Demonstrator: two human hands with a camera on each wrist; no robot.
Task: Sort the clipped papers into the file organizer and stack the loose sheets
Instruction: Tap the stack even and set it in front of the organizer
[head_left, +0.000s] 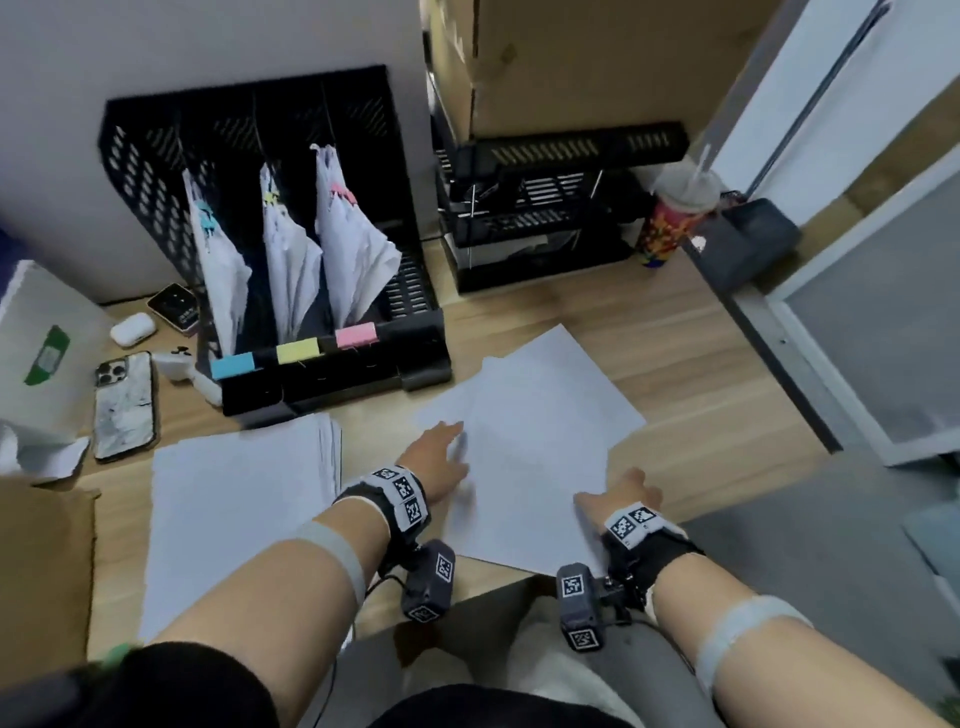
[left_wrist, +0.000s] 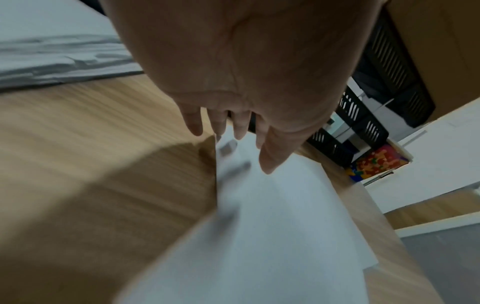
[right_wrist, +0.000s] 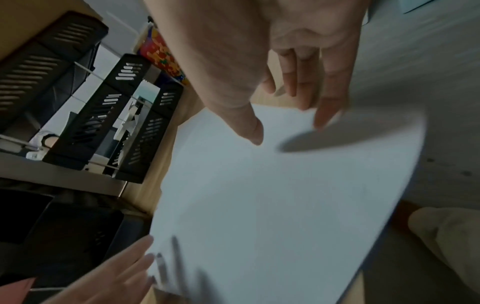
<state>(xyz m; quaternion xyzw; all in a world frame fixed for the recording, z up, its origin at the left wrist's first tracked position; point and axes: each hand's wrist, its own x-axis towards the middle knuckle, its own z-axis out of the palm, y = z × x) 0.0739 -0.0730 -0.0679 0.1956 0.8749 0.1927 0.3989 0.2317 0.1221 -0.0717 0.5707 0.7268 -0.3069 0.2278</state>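
A black file organizer (head_left: 156, 171) stands at the back left with three clipped paper bundles (head_left: 291, 244) in its slots, behind blue, yellow and pink labels. A stack of loose sheets (head_left: 239, 519) lies at the front left. A few loose white sheets (head_left: 540, 441) lie askew in the middle of the wooden desk (head_left: 701, 353). My left hand (head_left: 441, 457) rests flat on their left edge, fingers (left_wrist: 239, 127) straight over the loose sheets (left_wrist: 272, 226). My right hand (head_left: 628, 493) is spread over the right corner of the sheets (right_wrist: 259, 195), thumb and fingers (right_wrist: 322, 115) straight, holding nothing.
A phone (head_left: 124, 405), an earbud case (head_left: 132, 330) and a white bag (head_left: 41, 353) sit at the left. Stacked black trays (head_left: 540, 218) and a colourful cup (head_left: 670, 223) stand at the back right under a cardboard box (head_left: 571, 52). The desk edge runs down the right.
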